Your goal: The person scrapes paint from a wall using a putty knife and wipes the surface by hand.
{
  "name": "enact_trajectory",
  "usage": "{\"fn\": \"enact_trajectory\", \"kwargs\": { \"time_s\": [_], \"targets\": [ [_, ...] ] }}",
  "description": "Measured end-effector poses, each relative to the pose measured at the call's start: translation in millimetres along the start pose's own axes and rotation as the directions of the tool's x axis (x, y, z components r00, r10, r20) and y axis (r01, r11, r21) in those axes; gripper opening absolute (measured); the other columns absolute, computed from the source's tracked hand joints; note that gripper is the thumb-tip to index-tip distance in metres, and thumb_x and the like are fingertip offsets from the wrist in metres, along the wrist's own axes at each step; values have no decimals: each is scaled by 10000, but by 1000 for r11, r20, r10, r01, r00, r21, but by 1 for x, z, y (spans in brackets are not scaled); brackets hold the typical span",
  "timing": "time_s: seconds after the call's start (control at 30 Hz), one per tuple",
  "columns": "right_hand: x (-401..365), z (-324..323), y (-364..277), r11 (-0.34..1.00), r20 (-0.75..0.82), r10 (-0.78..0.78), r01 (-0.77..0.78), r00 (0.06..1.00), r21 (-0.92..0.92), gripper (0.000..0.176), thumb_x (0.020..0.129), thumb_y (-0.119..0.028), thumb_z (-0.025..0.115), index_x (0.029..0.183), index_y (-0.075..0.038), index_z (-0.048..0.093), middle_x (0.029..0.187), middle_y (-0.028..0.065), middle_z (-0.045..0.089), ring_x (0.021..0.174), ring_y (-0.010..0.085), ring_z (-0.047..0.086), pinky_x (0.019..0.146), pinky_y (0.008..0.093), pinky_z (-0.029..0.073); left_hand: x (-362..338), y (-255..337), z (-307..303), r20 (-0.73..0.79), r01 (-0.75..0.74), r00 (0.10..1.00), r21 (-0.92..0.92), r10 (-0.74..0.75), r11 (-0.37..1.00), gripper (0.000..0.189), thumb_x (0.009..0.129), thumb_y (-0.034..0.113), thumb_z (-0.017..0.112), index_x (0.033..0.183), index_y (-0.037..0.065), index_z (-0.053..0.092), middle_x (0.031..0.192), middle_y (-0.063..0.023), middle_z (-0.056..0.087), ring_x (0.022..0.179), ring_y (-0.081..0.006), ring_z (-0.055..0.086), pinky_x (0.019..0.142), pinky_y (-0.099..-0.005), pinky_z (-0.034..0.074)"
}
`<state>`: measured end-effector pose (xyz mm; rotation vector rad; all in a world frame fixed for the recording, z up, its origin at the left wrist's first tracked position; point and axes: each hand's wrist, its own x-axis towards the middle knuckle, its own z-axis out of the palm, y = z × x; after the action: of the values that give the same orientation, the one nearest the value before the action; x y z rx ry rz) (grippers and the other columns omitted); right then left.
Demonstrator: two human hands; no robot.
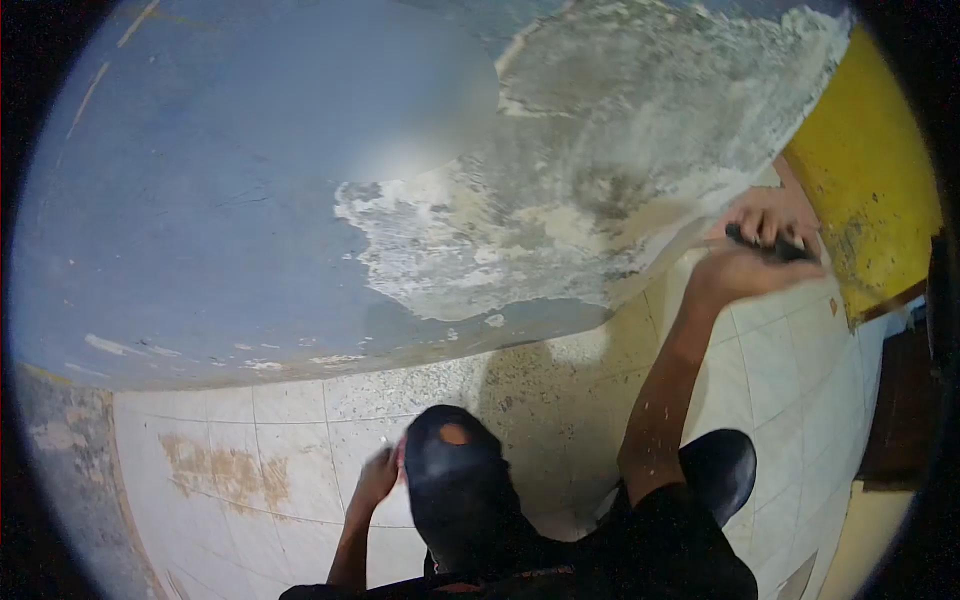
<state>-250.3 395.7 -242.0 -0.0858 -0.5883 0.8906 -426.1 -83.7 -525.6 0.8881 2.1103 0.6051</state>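
Note:
My right hand (745,272) is stretched out to the right, its fingers wrapped round a dark tool handle (778,245). The far end of that tool cannot be made out. The hand is close to the end of the wall, beside the bare, scraped patch (590,200) where grey and white plaster shows under the blue paint (220,180). My left hand (376,478) is low beside my left knee (455,455), with its fingers curled. A sliver of something reddish shows between that hand and the knee, too small to name.
White floor tiles (290,400) run along the wall's foot, strewn with paint flakes (400,395). A brown smear (220,470) marks the tiles at left. A yellow surface (865,170) adjoins at right, with a dark brown piece (895,410) below it.

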Motion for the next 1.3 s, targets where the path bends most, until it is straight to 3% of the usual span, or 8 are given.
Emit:
{"fn": "enact_trajectory", "kwargs": {
  "time_s": [0.2, 0.47, 0.77, 0.9, 1.0, 1.13, 1.23, 1.3],
  "targets": [
    [-79, -1, -29, 955, 539, 212, -56, 815, -292, 472, 859, -504, 430, 877, -33, 453, 463, 10, 391, 323, 93, 320, 311, 214, 286, 50, 277, -61, -327, -511, 859, -596, 394, 620, 434, 918, 380, 383, 1057, -9, 516, 952, -116, 577, 872, -186, 569, 721, -300, 440],
    [-123, 17, -40, 497, 465, 866, -431, 185, -753, 214, 878, -198, 510, 963, -2, 520, 726, 58, 560, 606, 143, 513, 572, 265, 419, 67, 353, -106, -551, -882, 434, -100, 712, 460, 427, 932, 362, 348, 1099, 4, 511, 932, -96, 571, 887, -168, 521, 792, -303, 408],
    [-116, 17, -42, 344, 552, 825, -664, -125, -664, 391, 893, -163, 454, 1246, -1, 408, 1124, 84, 498, 1031, 184, 454, 885, 288, 343, 36, 413, -109, -450, -587, 810, -638, 376, 499, 567, 932, 454, 265, 822, 17, 609, 675, -11, 598, 446, -26, 461, 361, -162, 347],
    [-129, 6, -28, 638, 625, 733, -587, 267, -498, 408, 882, -157, 479, 1256, -15, 397, 1070, 93, 471, 896, 164, 508, 772, 276, 415, 64, 395, -89, -475, -596, 799, -708, 370, 378, 603, 928, 467, 270, 716, 11, 603, 572, -28, 567, 404, -32, 451, 323, -165, 325],
    [-141, 13, -34, 218, 436, 900, -862, -3, -457, 421, 886, -258, 495, 1237, -41, 409, 793, 23, 537, 580, 96, 497, 485, 217, 388, 63, 382, -99, -391, -551, 803, -775, 450, 309, 550, 932, 440, 308, 759, -1, 588, 601, -28, 575, 520, -56, 502, 441, -188, 393],
    [-170, -16, -55, 195, 110, 981, -873, 162, -446, 478, 887, -357, 477, 1233, -40, 388, 706, 5, 528, 427, 41, 425, 361, 150, 281, 65, 364, -81, -452, -599, 797, -683, 401, 419, 517, 936, 408, 322, 779, -11, 580, 629, -45, 590, 540, -92, 523, 491, -224, 431],
    [-168, -4, -56, -207, -142, 978, -714, -151, -669, 486, 902, -348, 452, 1264, -36, 366, 1093, 138, 504, 960, 209, 516, 822, 325, 412, 60, 355, -93, -470, -654, 750, -634, 465, 414, 495, 938, 378, 330, 785, -24, 574, 640, -68, 598, 554, -124, 551, 535, -249, 457],
    [-188, 1, -46, 319, 315, 946, -343, 69, -883, 471, 915, -331, 419, 1266, -23, 356, 1206, 162, 438, 1113, 258, 414, 948, 356, 301, 51, 344, -117, -348, -521, 843, -722, 411, 456, 489, 943, 361, 320, 786, -28, 570, 652, -92, 607, 582, -140, 578, 549, -260, 470]
  ]
}}
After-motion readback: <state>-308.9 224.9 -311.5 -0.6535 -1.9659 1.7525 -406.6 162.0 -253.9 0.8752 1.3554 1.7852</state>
